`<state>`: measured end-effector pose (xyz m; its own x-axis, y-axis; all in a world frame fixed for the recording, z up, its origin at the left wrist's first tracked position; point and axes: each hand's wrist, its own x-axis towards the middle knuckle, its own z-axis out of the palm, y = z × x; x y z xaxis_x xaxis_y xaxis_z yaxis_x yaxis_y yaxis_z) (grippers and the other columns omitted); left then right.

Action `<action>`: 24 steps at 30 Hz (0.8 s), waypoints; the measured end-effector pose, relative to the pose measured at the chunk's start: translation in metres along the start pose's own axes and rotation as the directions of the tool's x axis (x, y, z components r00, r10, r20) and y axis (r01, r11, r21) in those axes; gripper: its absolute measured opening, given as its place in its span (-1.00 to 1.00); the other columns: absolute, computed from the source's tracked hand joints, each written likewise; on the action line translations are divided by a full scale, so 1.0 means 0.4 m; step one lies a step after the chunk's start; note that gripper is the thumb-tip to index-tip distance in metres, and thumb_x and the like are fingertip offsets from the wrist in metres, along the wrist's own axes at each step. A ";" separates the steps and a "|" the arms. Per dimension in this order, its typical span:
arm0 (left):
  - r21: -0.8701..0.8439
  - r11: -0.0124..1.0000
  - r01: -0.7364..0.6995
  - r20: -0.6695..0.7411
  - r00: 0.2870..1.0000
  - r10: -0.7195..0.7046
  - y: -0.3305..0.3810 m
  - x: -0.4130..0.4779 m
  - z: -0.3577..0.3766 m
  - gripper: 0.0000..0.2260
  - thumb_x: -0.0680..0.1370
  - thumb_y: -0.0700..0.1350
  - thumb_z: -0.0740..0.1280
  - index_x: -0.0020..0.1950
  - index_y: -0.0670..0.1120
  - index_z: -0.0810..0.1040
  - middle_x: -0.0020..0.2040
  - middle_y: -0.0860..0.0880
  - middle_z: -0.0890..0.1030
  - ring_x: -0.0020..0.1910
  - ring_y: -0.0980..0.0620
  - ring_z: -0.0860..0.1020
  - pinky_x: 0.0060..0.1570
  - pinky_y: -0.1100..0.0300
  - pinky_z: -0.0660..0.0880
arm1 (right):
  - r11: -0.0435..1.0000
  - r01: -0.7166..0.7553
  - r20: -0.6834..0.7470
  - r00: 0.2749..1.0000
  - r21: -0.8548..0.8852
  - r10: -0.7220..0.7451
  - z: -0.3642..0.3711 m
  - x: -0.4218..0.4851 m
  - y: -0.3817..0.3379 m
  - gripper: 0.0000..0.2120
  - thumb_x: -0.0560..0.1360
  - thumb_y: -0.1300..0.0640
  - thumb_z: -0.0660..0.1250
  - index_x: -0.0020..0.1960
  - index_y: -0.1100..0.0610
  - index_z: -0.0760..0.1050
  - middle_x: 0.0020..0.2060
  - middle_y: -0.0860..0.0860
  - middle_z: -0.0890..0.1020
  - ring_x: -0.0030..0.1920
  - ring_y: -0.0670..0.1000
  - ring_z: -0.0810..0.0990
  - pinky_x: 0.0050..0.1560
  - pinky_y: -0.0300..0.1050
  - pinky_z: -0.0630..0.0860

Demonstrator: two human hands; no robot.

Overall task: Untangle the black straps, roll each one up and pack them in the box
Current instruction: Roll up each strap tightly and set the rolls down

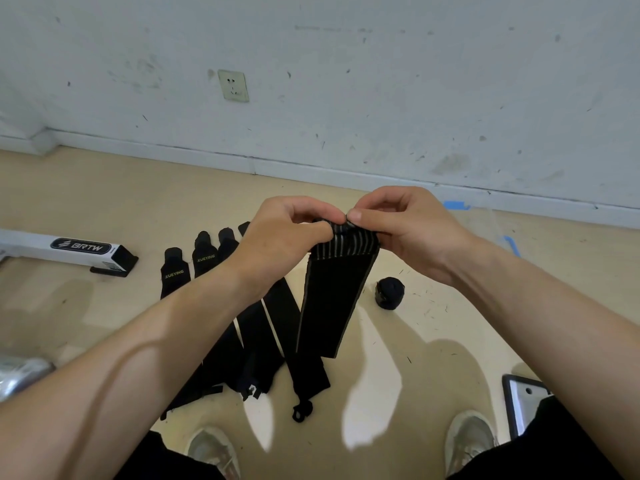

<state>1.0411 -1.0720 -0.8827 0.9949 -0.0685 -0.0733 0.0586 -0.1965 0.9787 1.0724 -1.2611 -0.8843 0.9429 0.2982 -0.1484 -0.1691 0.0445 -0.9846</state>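
Observation:
I hold one black strap [332, 299] up over the floor. Its top end shows pale stripes and the rest hangs down. My left hand [284, 230] and my right hand [401, 226] both pinch that top end, thumbs and fingers curled on it. Several more black straps [256, 327] lie flat side by side on the floor under my left forearm, some printed XUEYING. One rolled-up black strap [390, 292] stands on the floor to the right. A clear plastic box [485, 223] with blue clips sits by the wall, behind my right hand.
A white and black BRTW carton [69, 251] lies at the left. A dark-framed panel [523, 403] lies at the lower right by my right shoe [471, 441]. My left shoe [214, 448] is below the straps. The white wall with a socket [233, 85] stands close ahead.

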 end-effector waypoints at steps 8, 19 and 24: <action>-0.056 0.992 0.111 0.017 0.994 -0.110 -0.030 0.009 0.000 -0.77 0.57 -0.10 0.49 0.22 0.00 0.62 0.00 -0.11 0.75 0.02 -0.05 0.71 0.27 -0.08 0.56 | 0.998 0.042 -0.069 0.997 -0.042 -0.045 0.001 0.005 0.010 -0.81 0.41 0.41 0.51 -0.20 0.15 0.61 -0.17 0.20 0.67 -0.16 0.10 0.65 -0.10 -0.08 0.56; -0.066 0.997 0.049 -0.037 0.998 -0.051 -0.028 0.007 0.009 -0.87 0.60 -0.20 0.43 0.13 -0.03 0.62 -0.08 -0.19 0.73 -0.15 -0.08 0.70 -0.01 0.00 0.61 | 0.943 0.064 -0.012 0.997 -0.326 -0.072 0.007 -0.007 0.023 -0.87 0.57 0.12 0.43 0.08 0.08 0.55 -0.17 0.13 0.59 -0.17 0.09 0.67 -0.03 0.18 0.65; -0.087 0.996 0.031 -0.068 0.997 -0.037 -0.027 0.008 0.010 -0.85 0.58 -0.29 0.43 0.07 -0.06 0.64 -0.10 -0.20 0.73 -0.20 -0.04 0.70 -0.16 0.15 0.59 | 0.958 0.103 0.047 0.994 -0.269 -0.093 0.010 -0.010 0.015 -0.87 0.59 0.25 0.39 0.09 0.10 0.51 -0.09 0.12 0.56 -0.19 0.09 0.64 -0.04 0.10 0.64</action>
<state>1.0432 -1.0742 -0.8943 0.9953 0.0052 -0.0966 0.0965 -0.1123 0.9890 1.0663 -1.2582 -0.8894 0.9399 0.3376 -0.0512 0.0121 -0.1828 -0.9831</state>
